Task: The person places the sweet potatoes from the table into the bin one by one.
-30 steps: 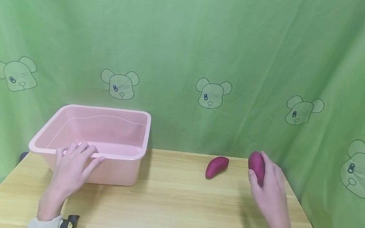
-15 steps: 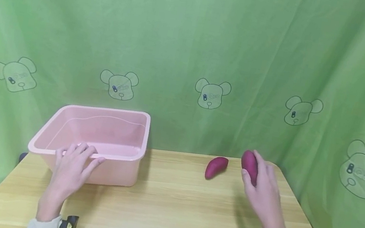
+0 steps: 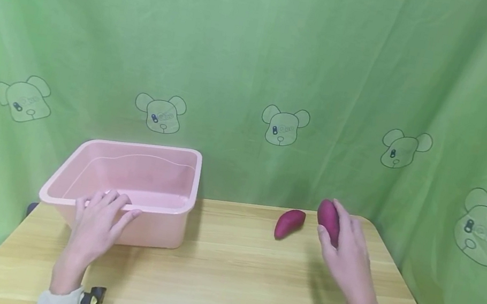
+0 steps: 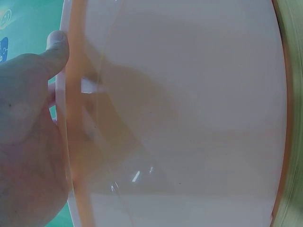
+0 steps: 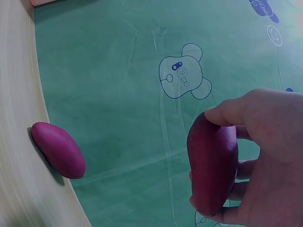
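Observation:
My right hand (image 3: 349, 252) grips a purple sweet potato (image 3: 328, 220) between thumb and fingers, held above the table toward its back right. The right wrist view shows the thumb on one end of that sweet potato (image 5: 213, 165) and the fingers behind it. A second sweet potato (image 3: 289, 224) lies on the table, to the left of the held one. On the left stands a pink plastic basin (image 3: 171, 229). My left hand (image 3: 95, 226) holds its near rim, fingers over the edge and thumb along it; the left wrist view shows the thumb by the rim and the basin's outer wall (image 4: 199, 109).
The wooden table (image 3: 225, 284) runs back to a green curtain (image 3: 241, 54) printed with bear heads, which also encloses both sides. Basin and loose sweet potato sit near the table's far edge, with bare wood between them.
My right hand has moved a little left with its sweet potato, closer to the one lying on the table. The left hand and the basin have stayed in place.

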